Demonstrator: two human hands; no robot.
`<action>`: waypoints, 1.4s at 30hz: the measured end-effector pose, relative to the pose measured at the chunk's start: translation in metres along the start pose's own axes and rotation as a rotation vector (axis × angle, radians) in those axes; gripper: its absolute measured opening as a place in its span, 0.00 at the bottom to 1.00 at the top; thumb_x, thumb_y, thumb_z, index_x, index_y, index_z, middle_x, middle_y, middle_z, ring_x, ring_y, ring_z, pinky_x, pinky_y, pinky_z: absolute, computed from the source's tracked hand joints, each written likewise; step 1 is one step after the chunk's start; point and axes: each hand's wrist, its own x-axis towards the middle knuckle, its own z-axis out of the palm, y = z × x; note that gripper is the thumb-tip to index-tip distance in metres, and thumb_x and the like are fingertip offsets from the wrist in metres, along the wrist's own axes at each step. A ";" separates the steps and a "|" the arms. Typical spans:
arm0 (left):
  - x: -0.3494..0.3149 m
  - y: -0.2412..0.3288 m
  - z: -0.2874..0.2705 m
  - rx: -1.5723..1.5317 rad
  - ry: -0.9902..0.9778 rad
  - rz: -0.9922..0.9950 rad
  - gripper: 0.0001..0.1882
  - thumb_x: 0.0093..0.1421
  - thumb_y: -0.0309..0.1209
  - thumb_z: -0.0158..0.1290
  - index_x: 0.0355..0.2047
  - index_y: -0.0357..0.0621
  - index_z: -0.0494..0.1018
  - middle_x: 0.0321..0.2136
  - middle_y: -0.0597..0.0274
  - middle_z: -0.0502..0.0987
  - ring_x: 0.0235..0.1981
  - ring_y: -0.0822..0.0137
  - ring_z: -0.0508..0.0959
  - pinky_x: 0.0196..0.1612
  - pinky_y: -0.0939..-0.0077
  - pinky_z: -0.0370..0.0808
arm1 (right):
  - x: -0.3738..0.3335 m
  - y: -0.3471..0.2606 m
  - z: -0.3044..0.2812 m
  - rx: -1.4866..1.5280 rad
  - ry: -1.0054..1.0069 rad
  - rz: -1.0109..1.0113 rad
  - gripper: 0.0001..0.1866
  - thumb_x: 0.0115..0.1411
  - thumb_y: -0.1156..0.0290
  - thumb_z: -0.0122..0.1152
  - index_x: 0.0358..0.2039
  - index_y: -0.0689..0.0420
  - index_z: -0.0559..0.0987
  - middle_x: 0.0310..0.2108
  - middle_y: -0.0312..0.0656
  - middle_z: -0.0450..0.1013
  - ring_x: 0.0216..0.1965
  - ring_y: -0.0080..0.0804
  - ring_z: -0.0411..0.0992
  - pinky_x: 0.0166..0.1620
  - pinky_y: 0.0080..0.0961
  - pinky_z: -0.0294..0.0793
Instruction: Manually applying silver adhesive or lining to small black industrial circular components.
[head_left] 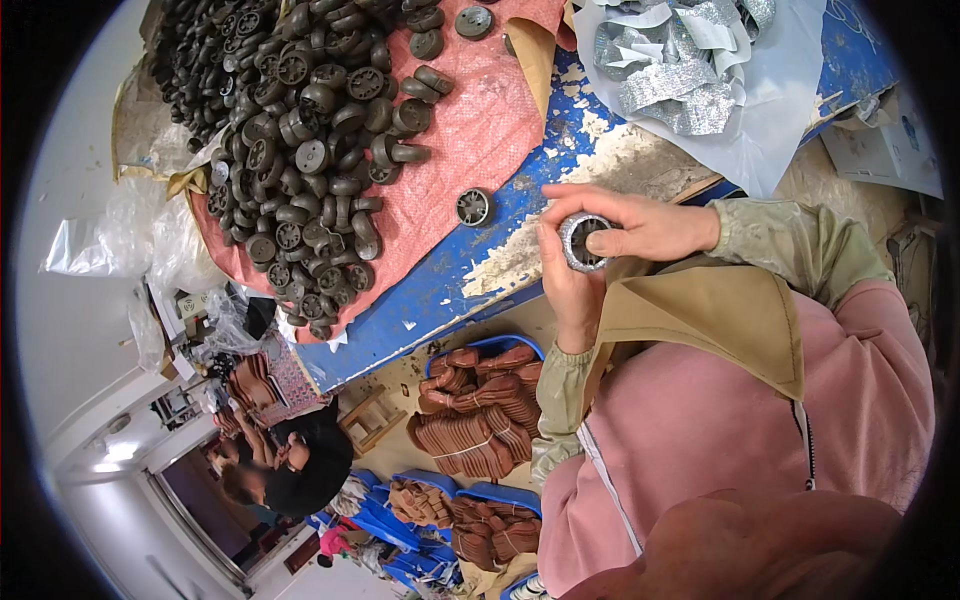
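Between my two hands is a small dark wheel (576, 238) with a silver, glittery band around its rim. My left hand (570, 290) is closed round its near-left side, with the fingers partly hidden behind it. My right hand (650, 228) grips it from the right, its thumb lying over the spoked face. Closest to the hands on the table lies a loose dark spoked wheel (474, 207). Silver glittery strips (680, 92) lie tangled on a clear plastic bag (765, 135) beyond my right hand.
A large pile of dark wheels (310, 155) covers a pink woven sheet (490, 130) on the worn blue table (400, 335). Below the table edge, blue crates (530, 343) hold bundled brown pieces (475, 440). Another person (310, 470) in black works at the lower left.
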 end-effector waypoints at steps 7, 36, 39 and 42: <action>0.007 0.009 -0.012 0.661 -0.120 0.420 0.23 0.66 0.47 0.42 0.50 0.40 0.66 0.43 0.56 0.67 0.46 0.66 0.69 0.52 0.69 0.65 | -0.005 -0.025 0.005 -0.133 0.153 0.221 0.33 0.47 0.70 0.69 0.53 0.60 0.65 0.46 0.40 0.67 0.48 0.27 0.66 0.50 0.28 0.67; -0.015 0.016 0.004 0.172 -0.362 -0.162 0.25 0.66 0.47 0.38 0.39 0.34 0.71 0.30 0.56 0.75 0.25 0.73 0.74 0.25 0.82 0.70 | -0.013 -0.018 -0.033 0.377 -0.265 0.318 0.26 0.68 0.58 0.44 0.62 0.56 0.62 0.56 0.37 0.65 0.40 0.19 0.66 0.40 0.18 0.70; -0.018 0.017 0.008 0.163 -0.269 -0.231 0.25 0.66 0.47 0.37 0.39 0.34 0.71 0.29 0.57 0.76 0.27 0.73 0.74 0.27 0.82 0.70 | -0.009 -0.019 -0.033 0.387 -0.314 0.336 0.25 0.68 0.59 0.44 0.62 0.55 0.62 0.57 0.36 0.64 0.41 0.19 0.67 0.39 0.19 0.71; -0.017 0.013 0.007 0.174 -0.271 -0.231 0.25 0.67 0.47 0.37 0.38 0.34 0.71 0.28 0.58 0.76 0.28 0.73 0.75 0.28 0.82 0.71 | -0.008 -0.017 -0.031 0.334 -0.357 0.319 0.24 0.68 0.61 0.43 0.62 0.55 0.63 0.55 0.36 0.66 0.41 0.19 0.67 0.39 0.20 0.72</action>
